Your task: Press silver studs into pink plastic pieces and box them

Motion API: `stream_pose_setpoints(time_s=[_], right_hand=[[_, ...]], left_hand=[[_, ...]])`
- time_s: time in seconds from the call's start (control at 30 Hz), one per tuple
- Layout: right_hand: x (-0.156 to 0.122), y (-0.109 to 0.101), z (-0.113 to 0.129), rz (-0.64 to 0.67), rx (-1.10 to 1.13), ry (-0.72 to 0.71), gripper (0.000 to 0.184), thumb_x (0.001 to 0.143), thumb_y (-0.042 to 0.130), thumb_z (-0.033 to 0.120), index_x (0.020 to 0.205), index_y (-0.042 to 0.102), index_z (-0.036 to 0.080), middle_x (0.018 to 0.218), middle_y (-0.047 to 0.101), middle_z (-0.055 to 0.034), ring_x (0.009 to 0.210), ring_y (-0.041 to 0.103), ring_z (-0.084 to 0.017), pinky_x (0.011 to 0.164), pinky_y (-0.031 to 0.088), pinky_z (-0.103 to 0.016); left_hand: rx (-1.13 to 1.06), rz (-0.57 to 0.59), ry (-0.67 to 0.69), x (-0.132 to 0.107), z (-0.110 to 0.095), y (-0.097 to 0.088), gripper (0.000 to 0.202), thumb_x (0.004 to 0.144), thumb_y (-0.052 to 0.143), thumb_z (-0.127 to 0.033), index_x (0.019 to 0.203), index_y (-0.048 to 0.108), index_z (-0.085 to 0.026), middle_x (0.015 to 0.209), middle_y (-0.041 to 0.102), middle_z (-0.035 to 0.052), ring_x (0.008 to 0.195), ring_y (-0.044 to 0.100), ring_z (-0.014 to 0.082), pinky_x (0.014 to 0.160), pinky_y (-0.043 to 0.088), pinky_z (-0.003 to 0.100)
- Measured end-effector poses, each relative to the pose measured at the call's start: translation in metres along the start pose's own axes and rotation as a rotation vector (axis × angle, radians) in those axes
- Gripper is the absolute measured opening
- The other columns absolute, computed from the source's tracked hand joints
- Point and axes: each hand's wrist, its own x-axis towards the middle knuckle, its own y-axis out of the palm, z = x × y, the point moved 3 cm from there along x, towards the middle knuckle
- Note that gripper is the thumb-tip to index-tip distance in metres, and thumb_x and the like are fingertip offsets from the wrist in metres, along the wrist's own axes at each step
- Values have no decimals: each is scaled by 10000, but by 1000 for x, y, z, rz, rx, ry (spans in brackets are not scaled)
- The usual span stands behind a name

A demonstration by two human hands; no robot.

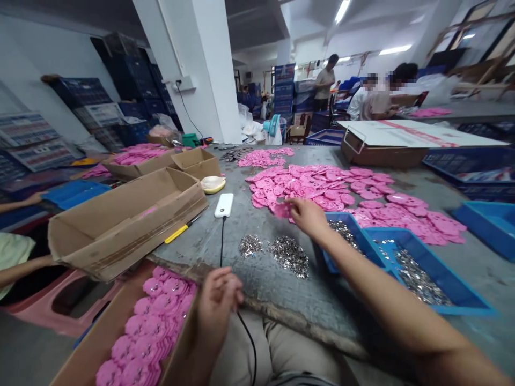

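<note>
My right hand (306,215) reaches out over the grey table (209,244) and pinches a pink plastic piece (281,209) at the near edge of a big heap of pink pieces (317,185). My left hand (217,303) hovers near my lap at the table's front edge, fingers curled together; what they hold, if anything, is too small to make out. Just left of it stands a cardboard box of stacked pink pieces (148,327). Two small piles of silver metal bits (276,252) lie between my hands.
Blue trays with metal bits (418,273) sit under my right forearm. A white power bank (224,205) with a black cable, a yellow knife (179,231) and an open empty carton (124,220) lie to the left. Another person's arm (24,265) shows at far left; people work at the back.
</note>
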Motion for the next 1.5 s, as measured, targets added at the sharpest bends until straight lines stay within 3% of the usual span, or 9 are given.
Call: stream_pose_setpoints(time_s=[0.07, 0.13, 0.23, 0.4, 0.53, 0.67, 0.93, 1.17, 1.5], right_hand=[[-37, 16, 7, -13, 565, 57, 391, 856, 394, 205, 1141, 660, 176, 818, 707, -62, 668, 615, -172, 610, 462, -272], [-74, 43, 13, 84, 984, 133, 384, 835, 437, 313, 1089, 681, 159, 600, 608, -5, 495, 511, -139, 497, 407, -252], [-110, 69, 10, 163, 1209, 195, 419, 760, 562, 468, 1012, 697, 162, 538, 555, 20, 454, 455, -124, 463, 369, -245], [-113, 65, -43, -146, 1104, 361, 483, 679, 613, 537, 983, 671, 166, 768, 672, -56, 674, 589, -199, 610, 463, -320], [-107, 70, -73, -264, 982, 318, 400, 650, 612, 460, 943, 647, 191, 956, 689, -99, 845, 625, -237, 800, 491, -401], [-107, 81, -87, -341, 770, 248, 295, 708, 550, 391, 920, 632, 203, 951, 676, -101, 795, 612, -227, 791, 499, -410], [-105, 82, -77, -49, 250, 35, 126, 767, 530, 168, 801, 648, 197, 881, 663, -107, 878, 598, -251, 799, 468, -371], [-95, 64, -65, 140, 117, 35, 127, 794, 506, 172, 725, 604, 214, 813, 658, -68, 781, 620, -202, 693, 443, -289], [-102, 70, -87, -53, 468, 122, 193, 751, 466, 397, 707, 564, 236, 718, 681, -53, 672, 631, -218, 654, 495, -334]], left_hand=[[-181, 182, -159, -3, 11, 41, 488, 678, 743, -501, 1014, 594, -180, 925, 696, 93, 728, 666, 173, 536, 505, 244], [-408, 255, -315, -3, 18, 73, 452, 700, 744, -488, 987, 624, -161, 1117, 677, 141, 995, 664, 218, 802, 546, 298], [-640, 175, -386, 0, 23, 95, 308, 737, 737, -377, 912, 632, -147, 1074, 694, 139, 1068, 646, 224, 903, 517, 308], [-591, 118, -415, 6, 29, 95, 278, 761, 695, -307, 955, 572, -152, 898, 721, 103, 775, 698, 199, 665, 560, 311], [-465, 198, -357, 8, 37, 98, 516, 642, 762, -481, 963, 522, -155, 780, 701, 70, 636, 673, 192, 448, 463, 229], [-349, 289, -302, 5, 44, 102, 592, 600, 741, -606, 902, 509, -153, 710, 665, 49, 587, 653, 175, 385, 401, 194], [-300, 336, -320, 2, 48, 100, 613, 613, 702, -660, 896, 497, -155, 675, 637, 17, 535, 627, 147, 358, 384, 184], [-308, 364, -344, -1, 50, 101, 615, 627, 691, -657, 918, 486, -155, 670, 644, 17, 543, 635, 154, 355, 382, 181], [-313, 373, -362, -4, 50, 102, 580, 654, 680, -638, 927, 489, -163, 668, 650, 20, 497, 613, 146, 355, 390, 197]])
